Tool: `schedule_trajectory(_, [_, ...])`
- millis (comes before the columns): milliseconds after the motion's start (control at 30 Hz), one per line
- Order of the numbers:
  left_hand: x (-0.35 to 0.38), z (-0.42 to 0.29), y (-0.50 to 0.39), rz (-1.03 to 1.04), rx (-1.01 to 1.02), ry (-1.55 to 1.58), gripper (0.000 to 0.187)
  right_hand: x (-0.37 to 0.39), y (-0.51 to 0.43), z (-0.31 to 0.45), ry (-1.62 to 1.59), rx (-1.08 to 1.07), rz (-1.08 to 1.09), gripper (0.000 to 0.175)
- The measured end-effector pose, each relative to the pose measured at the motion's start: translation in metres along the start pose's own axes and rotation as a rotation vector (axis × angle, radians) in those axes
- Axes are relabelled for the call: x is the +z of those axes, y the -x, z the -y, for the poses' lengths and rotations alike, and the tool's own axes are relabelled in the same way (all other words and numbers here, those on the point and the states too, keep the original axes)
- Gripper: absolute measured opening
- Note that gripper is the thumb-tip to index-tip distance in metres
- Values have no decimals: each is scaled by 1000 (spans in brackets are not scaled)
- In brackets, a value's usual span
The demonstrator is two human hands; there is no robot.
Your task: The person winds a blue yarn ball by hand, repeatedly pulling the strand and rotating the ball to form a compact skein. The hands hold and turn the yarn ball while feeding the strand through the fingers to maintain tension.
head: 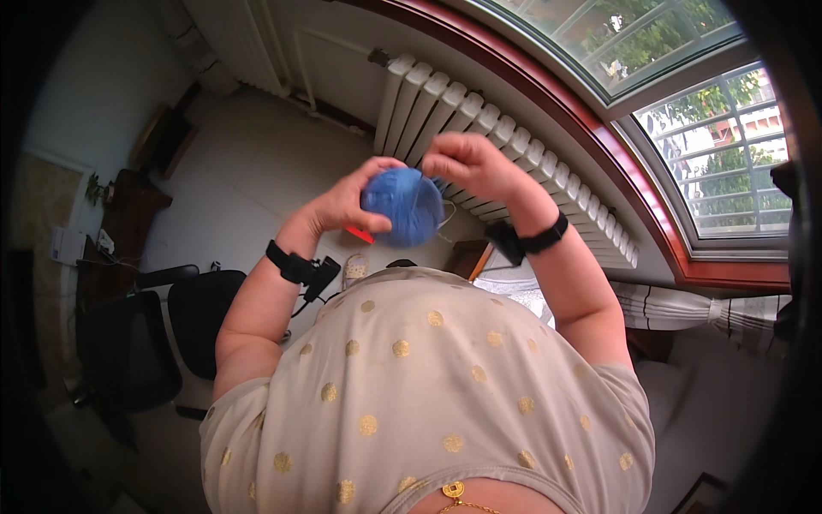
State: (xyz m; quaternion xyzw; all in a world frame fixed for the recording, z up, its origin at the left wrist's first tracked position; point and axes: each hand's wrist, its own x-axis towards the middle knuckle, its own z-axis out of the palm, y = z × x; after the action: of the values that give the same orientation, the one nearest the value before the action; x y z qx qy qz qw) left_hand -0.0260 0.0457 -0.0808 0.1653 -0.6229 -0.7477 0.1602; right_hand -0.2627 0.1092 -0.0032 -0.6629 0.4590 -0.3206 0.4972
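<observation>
A ball of blue yarn (401,205) is held up in front of my chest. My left hand (353,199) grips it from the left, with the thumb across its lower side and the fingers over the top. At the ball's upper right is my right hand (465,164), its fingers curled and pinched together on what looks like a strand of the yarn. The right side of the ball is blurred. Black straps with small devices are worn on both wrists. Partly hidden under my left hand lies a red object (359,234) that I cannot identify.
A white radiator (514,148) runs along the wall beyond my hands, under a window with a red-brown sill (578,106). Black office chairs (205,321) stand at the left, near a dark wooden desk (122,225). A patterned slipper (355,266) is on the floor below.
</observation>
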Motion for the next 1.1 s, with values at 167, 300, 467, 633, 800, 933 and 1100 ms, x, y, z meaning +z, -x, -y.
schedule_trajectory(167, [14, 3, 3, -59, 259, 498, 104, 11, -8, -33, -295, 153, -187, 25])
schedule_trajectory(300, [-9, -18, 21, -220, 452, 729, 119, 16, 7, -56, -215, 204, -180, 25])
schedule_trajectory(467, [-53, -74, 64, -144, 949, 909, 115, -1, 37, -75, 259, 182, -282, 22])
schedule_trajectory(633, [-106, -118, 144, -248, 1226, 540, 112, -37, 95, -128, 488, 416, -441, 20])
schedule_trajectory(800, [-159, -122, 229, -704, 1281, 214, 107, -68, 148, -161, 8, 576, -858, 26])
schedule_trajectory(933, [-168, -95, 243, -877, 1208, 387, 103, -88, 181, -114, -518, 269, -1010, 35])
schedule_trajectory(1100, [-144, -68, 200, -741, 1079, 606, 98, -116, 218, -2, -270, -214, -1080, 46])
